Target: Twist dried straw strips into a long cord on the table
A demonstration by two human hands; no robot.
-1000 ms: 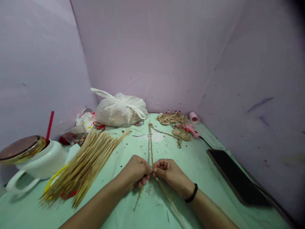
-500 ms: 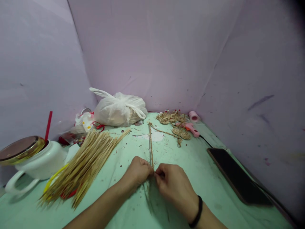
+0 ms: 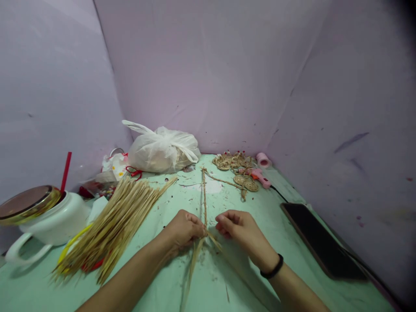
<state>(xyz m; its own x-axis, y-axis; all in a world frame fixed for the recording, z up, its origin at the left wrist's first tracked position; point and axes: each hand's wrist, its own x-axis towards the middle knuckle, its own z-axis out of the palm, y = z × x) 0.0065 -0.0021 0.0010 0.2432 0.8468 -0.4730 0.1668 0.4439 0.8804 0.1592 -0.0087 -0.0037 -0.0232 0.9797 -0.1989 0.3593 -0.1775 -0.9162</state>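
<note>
A thin braided straw cord (image 3: pixel 204 195) runs across the green table (image 3: pixel 182 286) from its far middle toward me. My left hand (image 3: pixel 183 229) is closed, pinching the near end of the braid where loose straw strands (image 3: pixel 194 264) fan out below it. Just to the right, my right hand (image 3: pixel 238 229) has its fingers curled and pinched; a blurred loose strand trails from below it, and I cannot tell whether the fingers grip it. A black band circles my right wrist.
A bundle of straw stalks (image 3: pixel 117 225) lies at left beside a white pot with a gold lid (image 3: pixel 39 212). A tied white plastic bag (image 3: pixel 162 149) sits at the back. Woven straw coils (image 3: pixel 238 171), a pink glue gun (image 3: pixel 260 177) and a dark phone (image 3: pixel 320 240) lie at right.
My right hand has drawn back from the braid and moved slightly right. The loose strands below my left hand have spread apart. My left hand stays pinched on the braid.
</note>
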